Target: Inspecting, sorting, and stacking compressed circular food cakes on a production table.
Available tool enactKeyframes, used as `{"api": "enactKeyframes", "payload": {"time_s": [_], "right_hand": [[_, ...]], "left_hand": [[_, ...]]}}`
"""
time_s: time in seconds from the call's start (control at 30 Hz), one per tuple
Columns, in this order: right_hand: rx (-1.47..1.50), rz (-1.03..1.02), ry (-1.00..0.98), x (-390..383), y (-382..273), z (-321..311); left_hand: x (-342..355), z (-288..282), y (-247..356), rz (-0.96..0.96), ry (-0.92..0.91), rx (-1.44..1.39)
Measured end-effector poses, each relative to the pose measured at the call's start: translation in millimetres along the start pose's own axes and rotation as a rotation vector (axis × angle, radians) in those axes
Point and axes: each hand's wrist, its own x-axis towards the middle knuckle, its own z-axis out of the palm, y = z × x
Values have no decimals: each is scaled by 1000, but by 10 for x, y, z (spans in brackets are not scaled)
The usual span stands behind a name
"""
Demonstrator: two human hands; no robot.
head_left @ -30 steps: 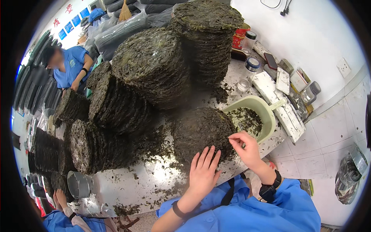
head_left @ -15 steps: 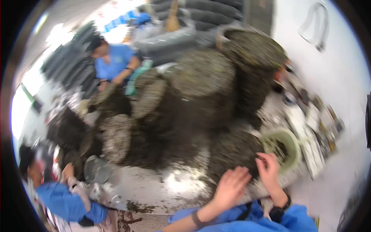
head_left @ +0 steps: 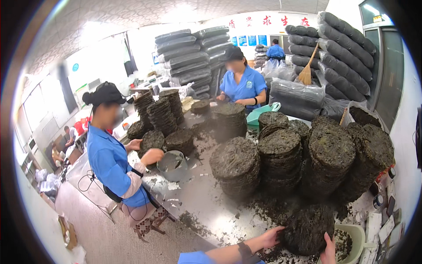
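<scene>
Near the table's front right, I have a round, dark, leafy disc [head_left: 307, 229] that looks like dried seaweed. My left hand [head_left: 272, 236] grips its left edge, fingertips partly hidden at the rim. On the opposite edge my right hand [head_left: 328, 250] holds it, thumb upright along the side; the rest of that hand runs out of the picture. The disc is tilted, its broad face toward me. A pale green basin [head_left: 361, 240] with dark scraps inside stands just to the right. Directly behind the disc, tall stacks of similar discs [head_left: 327, 152] line the table.
Dark crumbs lie scattered over the pale table [head_left: 200, 193]. At the left, one co-worker [head_left: 112, 149] handles discs beside a grey bucket [head_left: 172, 165]. Another co-worker [head_left: 243, 83] is across the table by a green scoop [head_left: 263, 113]. Several boxes and tools [head_left: 387, 224] crowd the right edge.
My view has swung, so the stacks sit farther right and more of the room shows. My hands, previously spread above a dark disc, now hold a disc by opposite edges.
</scene>
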Motion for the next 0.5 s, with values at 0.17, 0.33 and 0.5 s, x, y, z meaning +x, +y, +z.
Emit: {"api": "enactKeyframes", "payload": {"time_s": [0.17, 0.33, 0.5], "right_hand": [[191, -124, -169, 245, 326, -128], [351, -19, -270, 217, 445, 33], [207, -67, -276, 46, 363, 668]], "left_hand": [[-165, 23, 108, -2, -15, 0], [-492, 55, 120, 69, -302, -118], [-1023, -304, 262, 239, -267, -168]]}}
